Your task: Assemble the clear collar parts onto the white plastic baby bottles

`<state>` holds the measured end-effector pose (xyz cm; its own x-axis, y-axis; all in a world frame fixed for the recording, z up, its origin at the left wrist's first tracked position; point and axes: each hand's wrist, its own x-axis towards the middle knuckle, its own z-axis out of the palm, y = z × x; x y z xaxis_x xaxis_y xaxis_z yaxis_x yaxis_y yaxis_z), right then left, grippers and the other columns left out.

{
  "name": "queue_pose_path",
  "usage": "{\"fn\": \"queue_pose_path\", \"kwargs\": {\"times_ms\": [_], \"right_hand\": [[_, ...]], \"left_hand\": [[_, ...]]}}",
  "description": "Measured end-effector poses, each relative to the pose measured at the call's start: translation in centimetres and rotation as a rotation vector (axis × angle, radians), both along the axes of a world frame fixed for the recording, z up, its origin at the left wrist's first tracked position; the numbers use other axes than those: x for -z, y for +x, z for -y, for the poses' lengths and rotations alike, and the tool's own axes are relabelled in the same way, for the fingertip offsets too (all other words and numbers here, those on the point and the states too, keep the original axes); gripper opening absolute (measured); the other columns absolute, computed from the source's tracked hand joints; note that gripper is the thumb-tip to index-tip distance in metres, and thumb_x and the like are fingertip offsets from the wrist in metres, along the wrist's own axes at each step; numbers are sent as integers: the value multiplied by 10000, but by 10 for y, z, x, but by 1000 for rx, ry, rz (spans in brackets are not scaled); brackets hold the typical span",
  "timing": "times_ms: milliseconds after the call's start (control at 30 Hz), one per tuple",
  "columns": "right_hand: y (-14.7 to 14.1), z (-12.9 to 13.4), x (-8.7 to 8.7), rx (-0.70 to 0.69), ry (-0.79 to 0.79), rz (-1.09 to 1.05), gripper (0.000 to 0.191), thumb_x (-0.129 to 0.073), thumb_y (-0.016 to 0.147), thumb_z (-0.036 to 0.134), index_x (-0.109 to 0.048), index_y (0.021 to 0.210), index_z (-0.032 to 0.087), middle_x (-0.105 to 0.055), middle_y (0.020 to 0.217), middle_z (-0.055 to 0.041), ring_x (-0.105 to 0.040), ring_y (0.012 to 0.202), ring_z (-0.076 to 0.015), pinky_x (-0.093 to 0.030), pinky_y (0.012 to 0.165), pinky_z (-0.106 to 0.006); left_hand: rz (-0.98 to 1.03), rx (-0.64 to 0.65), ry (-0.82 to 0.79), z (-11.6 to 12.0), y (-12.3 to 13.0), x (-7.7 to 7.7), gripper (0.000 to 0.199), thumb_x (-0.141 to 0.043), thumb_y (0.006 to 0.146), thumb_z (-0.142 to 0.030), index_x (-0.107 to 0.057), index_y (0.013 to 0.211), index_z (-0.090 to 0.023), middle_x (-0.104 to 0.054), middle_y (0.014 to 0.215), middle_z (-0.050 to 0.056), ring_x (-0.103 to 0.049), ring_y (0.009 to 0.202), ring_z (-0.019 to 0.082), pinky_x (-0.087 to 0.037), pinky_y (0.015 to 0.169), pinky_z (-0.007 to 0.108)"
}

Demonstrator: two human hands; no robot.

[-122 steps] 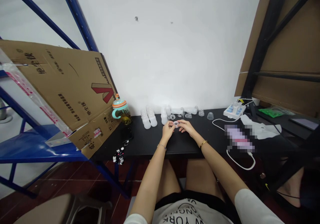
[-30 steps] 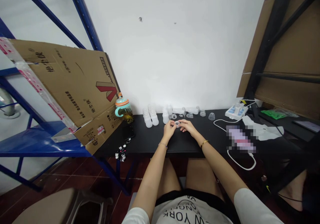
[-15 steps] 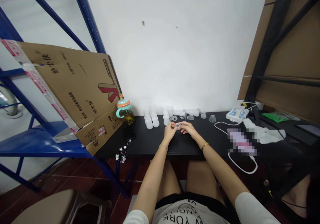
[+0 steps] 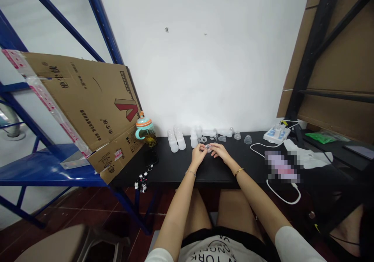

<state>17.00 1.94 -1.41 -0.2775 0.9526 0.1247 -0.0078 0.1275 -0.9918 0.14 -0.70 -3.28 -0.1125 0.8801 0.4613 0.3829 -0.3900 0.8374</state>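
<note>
Between my two hands, just above the black table, is a small clear ring-shaped bottle part (image 4: 208, 148); its details are too small to make out. My left hand (image 4: 198, 153) pinches it from the left with thumb and fingers. On the opposite side my right hand (image 4: 219, 152) grips its edge, fingers curled. Just behind the hands stands a white baby bottle (image 4: 194, 138), and another clear ring (image 4: 203, 139) lies near it. Two capped white bottles (image 4: 177, 142) stand to the left. White bottles lying on their sides (image 4: 224, 132) are along the wall.
Clear dome caps (image 4: 247, 139) sit at the back right of the table (image 4: 175, 168). A teal-lidded jug (image 4: 146, 129), a dark phone (image 4: 151, 157) and a beaded charm (image 4: 142, 182) are left. A power strip (image 4: 276, 133) and white cable lie right. A large cardboard box (image 4: 96, 110) leans at left.
Both hands stay in nearly the same place, still holding the clear part, which has tilted slightly and shows more of its round face. The view has shifted a little.
</note>
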Motion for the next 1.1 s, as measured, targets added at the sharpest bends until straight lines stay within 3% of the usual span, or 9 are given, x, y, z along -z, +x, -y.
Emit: {"fn": "queue_pose_path", "kwargs": {"times_ms": [333, 1100], "right_hand": [[-1, -5, 4, 22, 33, 21, 211, -676, 796, 167, -756, 990, 144, -723, 693, -28, -618, 502, -97, -474, 423, -157], [0, -7, 7, 26, 135, 62, 264, -686, 779, 239, -779, 997, 123, -711, 669, -27, -579, 485, -88, -428, 410, -155]], "left_hand": [[-10, 13, 1, 0, 0, 2, 139, -655, 790, -295, -631, 889, -200, -709, 755, -9, -536, 522, 97, -412, 578, 225], [-30, 6, 4, 2, 0, 0, 132, -654, 785, -257, -636, 906, -205, -712, 783, -10, -569, 570, 106, -441, 633, 230]]}}
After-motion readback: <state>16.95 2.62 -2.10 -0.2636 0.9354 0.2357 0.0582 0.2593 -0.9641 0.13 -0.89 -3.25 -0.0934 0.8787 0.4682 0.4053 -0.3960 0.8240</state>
